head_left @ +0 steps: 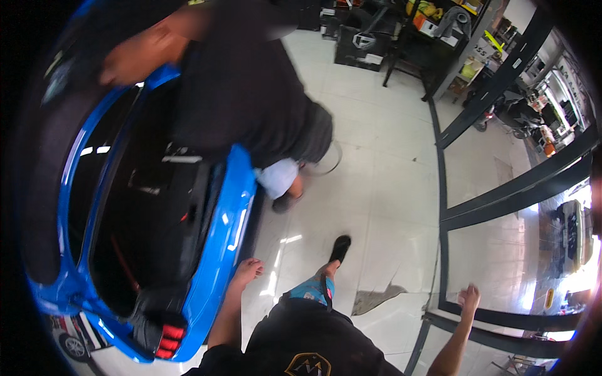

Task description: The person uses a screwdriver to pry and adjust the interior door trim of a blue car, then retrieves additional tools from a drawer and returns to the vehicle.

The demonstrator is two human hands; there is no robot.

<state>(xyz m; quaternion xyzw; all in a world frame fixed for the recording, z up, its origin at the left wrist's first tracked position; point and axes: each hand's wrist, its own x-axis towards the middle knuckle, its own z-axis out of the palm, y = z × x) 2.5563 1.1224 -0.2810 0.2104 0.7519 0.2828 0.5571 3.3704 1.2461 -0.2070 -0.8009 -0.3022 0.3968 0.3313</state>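
My left hand (248, 271) hangs loosely curled at my side, close to the rear edge of a bright blue car (219, 250) whose boot stands open and dark inside. It holds nothing. Out to the right, my right hand (469, 294) swings free with its fingers apart, over the white tiled floor (376, 188). Another person in a dark shirt (244, 88) bends over the open boot at the upper left, one arm reaching into it. My own leg and dark shoe (339, 248) step forward between my hands.
Black metal door frames (501, 200) run along the right, with a street and a parked vehicle (574, 232) beyond. Shelves, boxes and dark equipment (370, 37) crowd the far wall. A worn patch (376, 297) marks the tiles by my foot.
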